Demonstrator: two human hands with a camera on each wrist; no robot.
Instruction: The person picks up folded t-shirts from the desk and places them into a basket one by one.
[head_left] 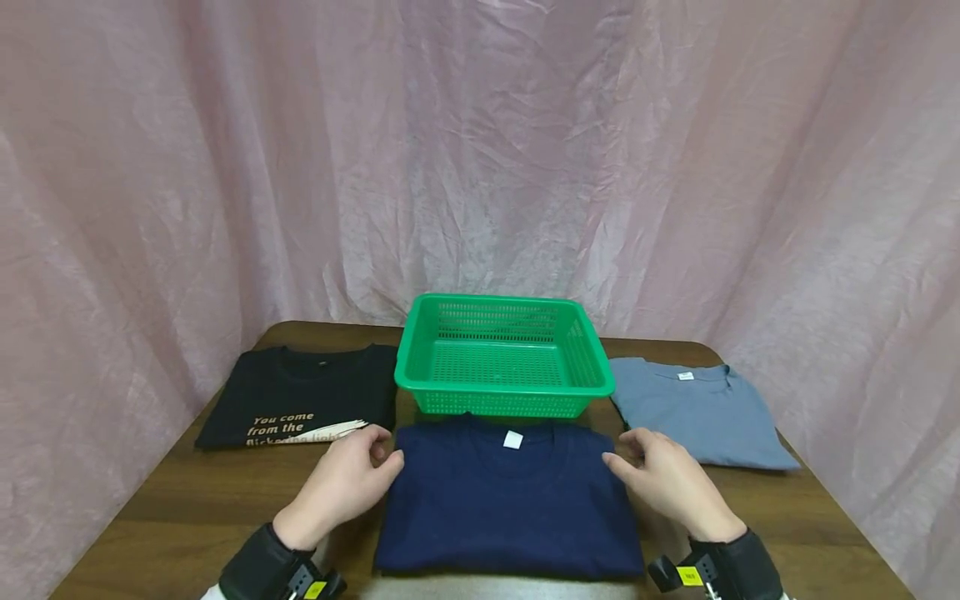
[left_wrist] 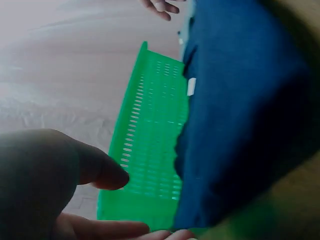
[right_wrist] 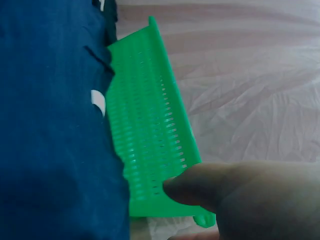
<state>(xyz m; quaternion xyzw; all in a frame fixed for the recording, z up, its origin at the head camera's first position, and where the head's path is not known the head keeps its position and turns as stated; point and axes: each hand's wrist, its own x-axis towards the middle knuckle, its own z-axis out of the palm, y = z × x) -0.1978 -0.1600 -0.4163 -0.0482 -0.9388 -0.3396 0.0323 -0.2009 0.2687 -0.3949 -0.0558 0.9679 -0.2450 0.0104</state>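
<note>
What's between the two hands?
A folded navy-blue cloth T-shirt, white label at its neckline, lies between left hand and right hand; head view.

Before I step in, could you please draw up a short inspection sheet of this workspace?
Surface: brown wooden table.
Job's things: folded navy shirt in front of a green basket; folded black shirt to the left, folded blue-grey shirt to the right.
Clutter: nothing seen.
Hands: left hand by the navy shirt's left edge, right hand by its right; neither grips it, contact unclear.
Cables: nothing seen.
Surroundings: pink curtain behind.
</note>
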